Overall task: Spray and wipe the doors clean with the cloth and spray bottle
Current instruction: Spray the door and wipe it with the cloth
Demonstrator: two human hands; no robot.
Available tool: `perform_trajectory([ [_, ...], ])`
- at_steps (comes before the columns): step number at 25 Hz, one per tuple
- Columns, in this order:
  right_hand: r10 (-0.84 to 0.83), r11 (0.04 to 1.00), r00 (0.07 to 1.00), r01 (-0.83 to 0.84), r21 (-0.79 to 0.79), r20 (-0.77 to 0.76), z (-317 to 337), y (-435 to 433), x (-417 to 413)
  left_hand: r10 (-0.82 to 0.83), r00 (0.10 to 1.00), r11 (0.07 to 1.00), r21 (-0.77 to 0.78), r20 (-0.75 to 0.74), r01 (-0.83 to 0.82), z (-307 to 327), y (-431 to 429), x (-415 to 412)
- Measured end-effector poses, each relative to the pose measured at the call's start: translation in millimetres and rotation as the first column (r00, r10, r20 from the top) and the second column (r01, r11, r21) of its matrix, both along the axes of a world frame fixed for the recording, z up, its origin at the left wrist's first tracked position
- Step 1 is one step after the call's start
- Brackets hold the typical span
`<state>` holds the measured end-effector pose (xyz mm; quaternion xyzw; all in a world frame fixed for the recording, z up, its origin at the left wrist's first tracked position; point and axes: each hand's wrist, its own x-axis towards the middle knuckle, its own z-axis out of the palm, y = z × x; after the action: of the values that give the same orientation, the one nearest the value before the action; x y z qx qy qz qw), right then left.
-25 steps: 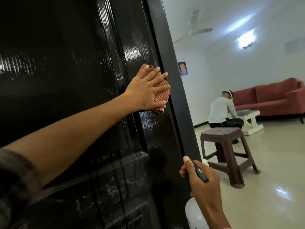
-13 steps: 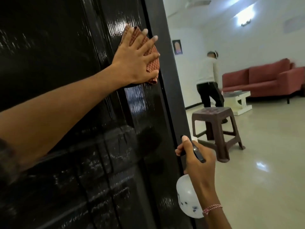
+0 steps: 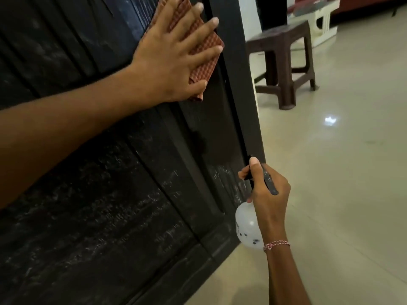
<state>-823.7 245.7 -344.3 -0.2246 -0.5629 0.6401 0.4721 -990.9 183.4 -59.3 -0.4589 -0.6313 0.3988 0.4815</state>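
Left hand [image 3: 174, 62] is spread flat, fingers straight, pressing the reddish checked cloth [image 3: 199, 51] against the glossy black door [image 3: 105, 205] up near its right edge. Right hand [image 3: 267, 194] is down low by that edge, curled around the black trigger head of the white spray bottle [image 3: 247, 230]. Brown plastic stool [image 3: 284, 56] on the tiled floor behind.
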Motion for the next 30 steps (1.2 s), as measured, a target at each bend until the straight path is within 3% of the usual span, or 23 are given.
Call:
perform_trajectory([
  [5,0.019,0.999,0.996,-0.015,-0.049,0.086,-56.4,-15.9,9.3,0.037,0.999,0.989,-0.140,-0.027,-0.041,-83.9,1.4,2.2],
  [12,0.116,0.992,0.992,-0.113,-0.056,0.057,-95.8,-30.9,-9.7,0.081,0.997,0.949,-0.305,0.008,-0.075,-156.9,-6.6,12.1],
  [20,0.029,0.989,0.978,0.002,-0.150,0.204,-170.7,-56.9,-12.0,0.124,0.991,0.891,-0.445,0.043,-0.092,-199.7,-15.1,17.4],
  [30,-0.042,0.989,0.968,0.075,-0.127,0.247,-190.3,-35.3,16.1,0.141,0.990,0.804,-0.587,0.028,-0.098,-262.5,-5.9,14.6],
])
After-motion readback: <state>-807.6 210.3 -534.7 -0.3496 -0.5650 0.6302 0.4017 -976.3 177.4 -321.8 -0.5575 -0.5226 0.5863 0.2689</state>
